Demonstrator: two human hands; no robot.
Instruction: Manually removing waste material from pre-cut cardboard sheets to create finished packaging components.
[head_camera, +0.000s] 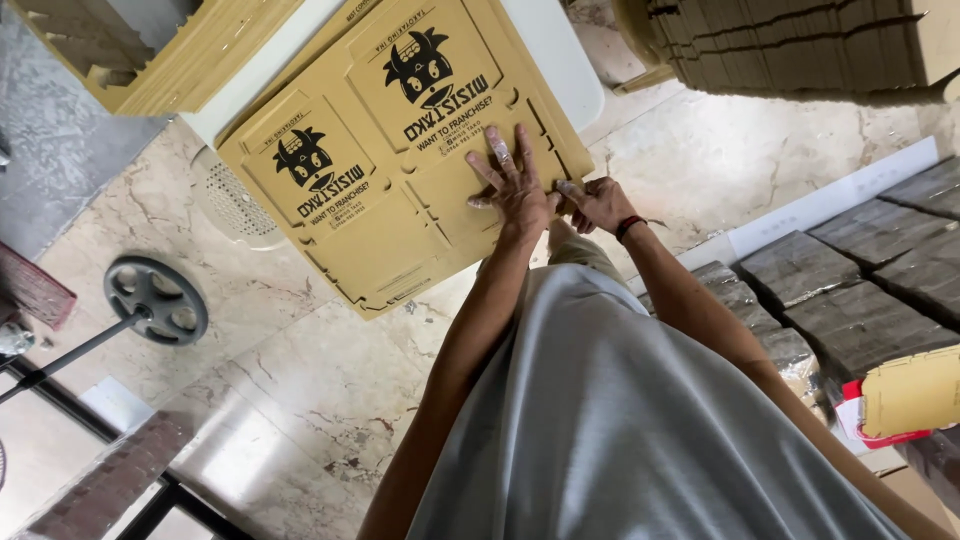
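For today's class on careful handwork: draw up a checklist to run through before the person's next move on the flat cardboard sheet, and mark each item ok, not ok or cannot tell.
1. Left hand lies flat on the die-cut cardboard sheet, fingers spread: ok.
2. Right hand grips the sheet's near corner: ok.
3. Sheet fully supported: not ok; it overhangs the white table above the marble floor.
4. White tape on a left finger intact: cannot tell.
5. More flat cardboard at hand: ok; a stack sits at the upper right.
6. Fold lines lined up under the hands: cannot tell.
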